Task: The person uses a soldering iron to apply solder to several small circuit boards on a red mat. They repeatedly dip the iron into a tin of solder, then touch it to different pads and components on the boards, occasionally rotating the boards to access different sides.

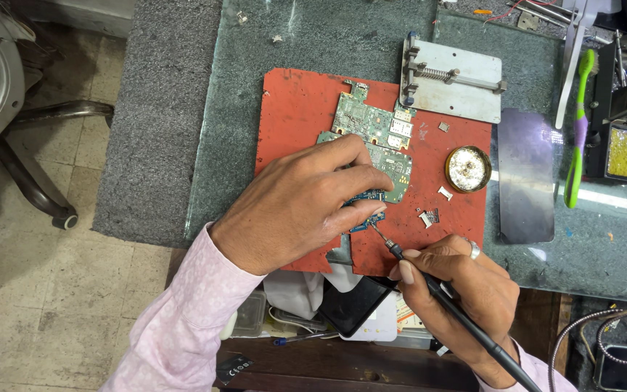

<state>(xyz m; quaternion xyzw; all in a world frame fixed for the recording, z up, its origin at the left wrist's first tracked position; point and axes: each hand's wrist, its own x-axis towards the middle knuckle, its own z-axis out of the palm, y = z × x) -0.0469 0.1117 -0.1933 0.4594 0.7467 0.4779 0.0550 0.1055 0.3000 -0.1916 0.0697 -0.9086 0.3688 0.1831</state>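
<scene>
My left hand [299, 207] presses down on a green circuit board [393, 167] that lies on a red mat [295, 109], and its fingers cover the board's near part. A second green circuit board [368, 120] lies just beyond it. My right hand [459, 279] grips a black soldering iron [466, 319] like a pen. The iron's thin tip [376, 230] touches a small blue board edge [368, 220] under my left fingers.
A round tin of flux [467, 168] and small metal parts [429, 216] sit on the mat's right side. Behind stands a metal board holder [453, 78]. A dark phone screen [525, 176] and a green toothbrush [579, 123] lie to the right. An office chair [1, 109] stands at the left.
</scene>
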